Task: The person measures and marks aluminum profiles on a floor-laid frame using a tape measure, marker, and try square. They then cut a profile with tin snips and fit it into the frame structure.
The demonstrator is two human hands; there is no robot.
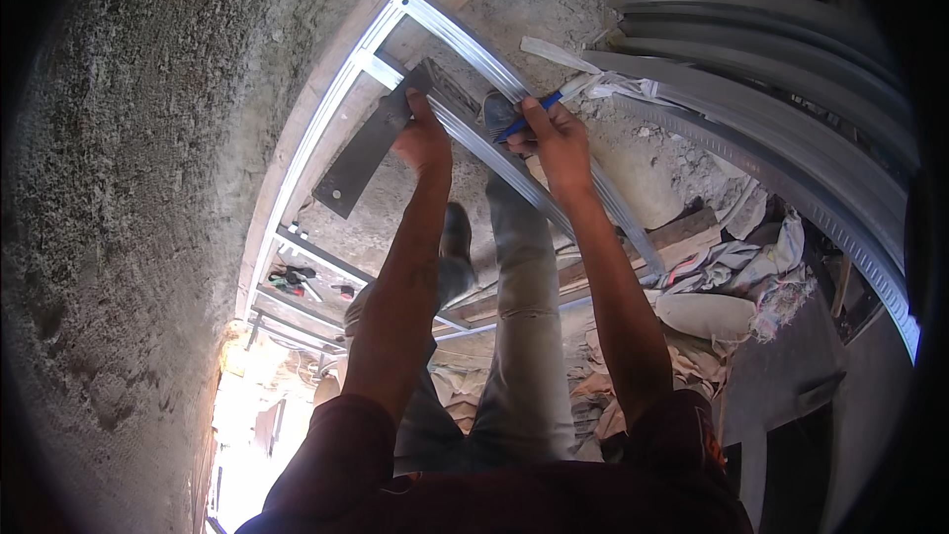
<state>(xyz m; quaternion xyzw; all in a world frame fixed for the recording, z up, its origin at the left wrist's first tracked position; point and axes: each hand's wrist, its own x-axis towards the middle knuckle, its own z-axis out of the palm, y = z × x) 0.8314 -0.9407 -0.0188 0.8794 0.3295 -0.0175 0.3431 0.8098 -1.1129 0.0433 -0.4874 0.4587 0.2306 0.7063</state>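
My left hand (423,146) grips a dark, flat rectangular plate (364,156) by its upper end. The plate slants down to the left and has a small hole at its lower end. My right hand (556,143) pinches a blue pen (513,129), its lower end pointing left. Beneath both hands lies a frame of shiny metal channels. The pen is over the gap between an outer channel (460,43) and an inner channel (499,164), beside my right fingers. Whether its tip touches metal, I cannot tell.
A rough concrete wall (148,138) rises on the left. Long curved-looking metal profiles (751,89) are stacked at right. Crumpled sacks (761,267) and wooden boards (682,237) lie at lower right. Several small tools (292,279) rest near the frame's lower left. My boots stand among the channels.
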